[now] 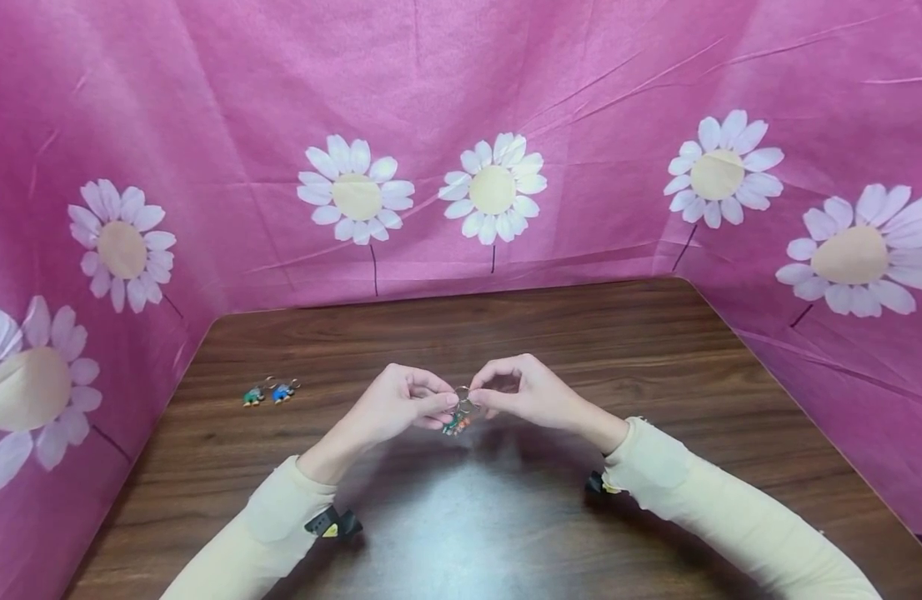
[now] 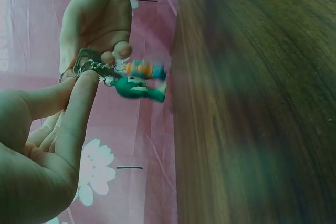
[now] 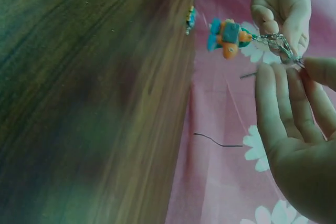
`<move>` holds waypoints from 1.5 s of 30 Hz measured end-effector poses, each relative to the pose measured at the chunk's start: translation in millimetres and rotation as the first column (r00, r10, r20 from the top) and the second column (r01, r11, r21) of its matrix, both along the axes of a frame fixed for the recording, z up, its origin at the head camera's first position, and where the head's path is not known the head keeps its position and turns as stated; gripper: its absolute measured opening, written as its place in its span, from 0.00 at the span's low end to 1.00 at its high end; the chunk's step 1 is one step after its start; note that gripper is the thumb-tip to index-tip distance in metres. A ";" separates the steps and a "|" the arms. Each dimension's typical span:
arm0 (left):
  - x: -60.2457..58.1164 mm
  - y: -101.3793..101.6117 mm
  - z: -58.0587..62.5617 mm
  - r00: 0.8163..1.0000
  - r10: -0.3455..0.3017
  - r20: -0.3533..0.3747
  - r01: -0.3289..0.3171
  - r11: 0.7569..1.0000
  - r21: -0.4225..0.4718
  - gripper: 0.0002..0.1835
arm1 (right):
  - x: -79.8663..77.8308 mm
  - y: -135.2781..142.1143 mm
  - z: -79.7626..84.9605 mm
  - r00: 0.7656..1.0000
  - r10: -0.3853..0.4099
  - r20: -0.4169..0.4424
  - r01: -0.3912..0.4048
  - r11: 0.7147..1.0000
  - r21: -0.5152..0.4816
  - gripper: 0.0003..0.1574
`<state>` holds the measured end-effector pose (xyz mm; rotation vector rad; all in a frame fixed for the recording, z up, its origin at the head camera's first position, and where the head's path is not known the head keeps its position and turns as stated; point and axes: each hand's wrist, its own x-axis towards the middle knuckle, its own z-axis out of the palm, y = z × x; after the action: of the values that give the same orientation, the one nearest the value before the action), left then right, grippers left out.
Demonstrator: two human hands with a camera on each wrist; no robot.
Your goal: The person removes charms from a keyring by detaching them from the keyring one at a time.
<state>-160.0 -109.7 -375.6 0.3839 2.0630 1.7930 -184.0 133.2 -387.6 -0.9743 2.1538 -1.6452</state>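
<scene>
Over the middle of the table my two hands meet at a metal key ring (image 1: 463, 393). My left hand (image 1: 403, 404) pinches it from one side between thumb and fingertips. From the other side my right hand (image 1: 534, 398) pinches it with thumb and forefinger. Two small figure keychains dangle below on short metal chains: a green figure (image 2: 132, 87) and an orange one with blue (image 3: 230, 36). They hang side by side, overlapping in the head view. Fingertips partly hide the metal parts where the rings come together.
Toward the left of the brown wooden table (image 1: 581, 325) lie two more keychains with rings, a green one (image 1: 253, 396) and a blue one (image 1: 283, 392). A pink cloth (image 1: 581, 67) printed with white daisies hangs around the back and both sides.
</scene>
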 end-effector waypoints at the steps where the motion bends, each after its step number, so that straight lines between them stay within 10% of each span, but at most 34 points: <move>1: 0.2 0.4 -0.4 1.000 -0.007 -0.003 0.007 1.000 -0.001 0.09 | 0.3 -0.6 -0.8 1.000 -0.012 -0.014 0.012 1.000 -0.004 0.03; 34: 3.1 4.7 7.4 0.999 0.039 -0.006 -0.039 0.997 0.062 0.10 | 0.6 -2.4 0.3 0.994 -0.102 -0.028 0.098 0.988 -0.115 0.04; 39: 3.5 3.1 7.2 0.997 0.063 -0.042 -0.060 0.996 0.062 0.10 | -1.6 0.6 4.6 0.974 -0.123 -0.193 0.124 0.992 -0.008 0.02; 45: 2.8 1.4 7.6 0.996 0.065 -0.067 -0.061 0.996 0.059 0.10 | -4.3 2.2 10.9 0.895 -0.056 -0.443 0.127 0.983 0.131 0.04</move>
<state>-157.2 -108.3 -368.0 0.4064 2.0965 1.9035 -188.3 135.5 -376.7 -1.3133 2.6081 -1.3621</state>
